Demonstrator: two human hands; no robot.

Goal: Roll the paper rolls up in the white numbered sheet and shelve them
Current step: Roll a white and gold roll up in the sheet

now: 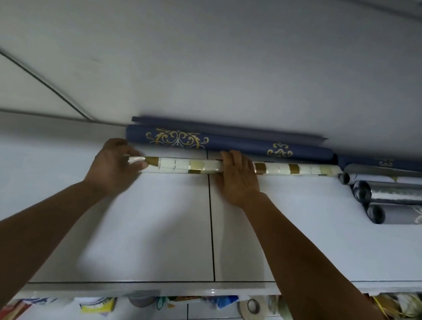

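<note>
Both forearms [312, 248] fill the bottom of the view, reaching up and away to the top shelf [146, 218], so everything that matters is at arm's length, up by the wall [214, 69].

The thing in hand is a tile-pattern roll [186, 163], white and gold squares. It lies flat on the shelf with its long axis running left to right, parallel to the wall. The left hand [115, 165] grips its left end, where there's some clear wrap bunched up. The right hand [239, 178] sits about mid-length with its fingers curled over the top. So the right half of the roll sticks out past both hands with nothing holding it.

Just behind it, between roll and wall, are 2 blue rolls [230, 143] with gold ornament, lying the same way. My guess is the next move is a straight push back until it sits beside them. It has to stay parallel, since the free right end is close to a pile of grey rolls [409, 196] and could nudge them.

Stuff I can't make out:
- the white numbered sheet, I don't see it anywhere
- the left fingers are blurry, so the exact grip is fuzzy
- the grey pile is cut off at the right edge
- the lower shelf is just clutter, apart from a tape roll [251, 307]
</note>
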